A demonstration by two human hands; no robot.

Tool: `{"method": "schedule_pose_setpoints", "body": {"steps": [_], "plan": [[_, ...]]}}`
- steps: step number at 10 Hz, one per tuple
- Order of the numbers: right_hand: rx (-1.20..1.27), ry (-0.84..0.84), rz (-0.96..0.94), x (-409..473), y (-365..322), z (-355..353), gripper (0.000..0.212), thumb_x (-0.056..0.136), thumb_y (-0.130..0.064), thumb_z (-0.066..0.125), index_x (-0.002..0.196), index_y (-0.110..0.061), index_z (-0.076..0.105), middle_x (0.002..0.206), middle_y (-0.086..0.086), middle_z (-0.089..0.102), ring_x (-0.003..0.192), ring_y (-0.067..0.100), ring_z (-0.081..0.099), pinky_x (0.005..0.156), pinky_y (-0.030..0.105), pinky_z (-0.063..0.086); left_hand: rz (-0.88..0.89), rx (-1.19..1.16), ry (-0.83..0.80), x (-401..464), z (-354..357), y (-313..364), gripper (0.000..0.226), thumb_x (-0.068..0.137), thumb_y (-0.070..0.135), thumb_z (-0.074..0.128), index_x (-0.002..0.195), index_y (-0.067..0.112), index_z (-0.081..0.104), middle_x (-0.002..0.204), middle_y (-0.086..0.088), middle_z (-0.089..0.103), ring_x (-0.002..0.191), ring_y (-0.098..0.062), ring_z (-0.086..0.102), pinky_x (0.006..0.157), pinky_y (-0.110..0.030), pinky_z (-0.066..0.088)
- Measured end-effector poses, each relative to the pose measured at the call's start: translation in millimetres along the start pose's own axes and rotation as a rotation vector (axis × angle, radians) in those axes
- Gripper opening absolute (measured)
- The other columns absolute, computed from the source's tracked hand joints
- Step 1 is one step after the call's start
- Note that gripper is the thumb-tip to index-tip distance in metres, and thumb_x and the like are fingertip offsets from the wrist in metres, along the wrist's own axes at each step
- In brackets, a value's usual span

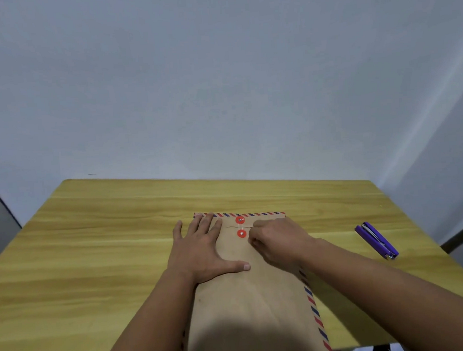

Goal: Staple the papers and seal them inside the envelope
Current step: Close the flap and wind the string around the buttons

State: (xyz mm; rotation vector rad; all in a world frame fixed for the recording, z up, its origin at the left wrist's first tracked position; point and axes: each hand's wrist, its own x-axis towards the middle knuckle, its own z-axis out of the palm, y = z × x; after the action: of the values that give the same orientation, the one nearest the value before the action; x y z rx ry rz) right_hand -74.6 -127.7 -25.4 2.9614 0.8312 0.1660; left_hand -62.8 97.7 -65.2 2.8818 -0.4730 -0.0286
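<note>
Envelope [250, 297]: flat kraft paper, striped edges.

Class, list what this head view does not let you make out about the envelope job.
- Papers: none visible; whether they are inside the envelope cannot be told.
- Right hand fingertips: curled under, so any string they pinch is hidden.
- Envelope's near end: cut off by the bottom edge and a dark blur.
- Stapler: too small for detail.
</note>
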Motion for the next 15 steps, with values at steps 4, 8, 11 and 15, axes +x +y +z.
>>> {"method": "schedule_pose_setpoints", "body": {"steps": [4,8,11,15], "plan": [[0.022,-0.02,0.024,82.7,-2.4,3.8,0.021,0.101,-0.028,0.049,0.102,-0.023,0.07,0.105,-0.001,0.069,0.095,0.029,0.067,0.069,0.038,0.049,0.019,-0.003,0.002,1.4,1.9,-2.9,0.143,0.046,0.113,0.027,0.163,0.033,0.012,0.173,0.009,0.002,0.158,-0.015,-0.008,0.123,-0.06,-0.007],[-0.051,0.078,0.051,19.1,33.4,9.2,0.027,0.105,-0.035,0.045,0.108,-0.022,0.069,0.103,-0.001,0.065,0.084,0.029,0.067,0.064,0.037,0.047,0.003,-0.01,0.0,0.5,1.4,-0.1,0.144,0.046,0.114,0.029,0.163,0.032,0.015,0.173,0.009,0.003,0.158,-0.014,-0.008,0.123,-0.059,-0.009],[0.048,0.067,-0.136,0.6,-12.8,5.1,0.019,0.101,-0.03,0.051,0.097,-0.02,0.068,0.095,-0.002,0.065,0.075,0.028,0.062,0.055,0.036,0.04,0.007,0.0,-0.011,0.9,0.4,-1.2,0.144,0.045,0.114,0.027,0.163,0.032,0.013,0.173,0.008,0.001,0.158,-0.014,-0.008,0.123,-0.059,-0.007],[0.042,-0.021,0.017,80.4,1.7,-2.4,0.021,0.1,-0.028,0.052,0.102,-0.022,0.072,0.102,-0.002,0.065,0.093,0.027,0.066,0.065,0.035,0.043,0.012,-0.019,-0.013,-0.3,-0.6,-1.8,0.143,0.047,0.112,0.031,0.163,0.031,0.012,0.173,0.008,0.0,0.158,-0.014,-0.011,0.123,-0.06,-0.009]]}}
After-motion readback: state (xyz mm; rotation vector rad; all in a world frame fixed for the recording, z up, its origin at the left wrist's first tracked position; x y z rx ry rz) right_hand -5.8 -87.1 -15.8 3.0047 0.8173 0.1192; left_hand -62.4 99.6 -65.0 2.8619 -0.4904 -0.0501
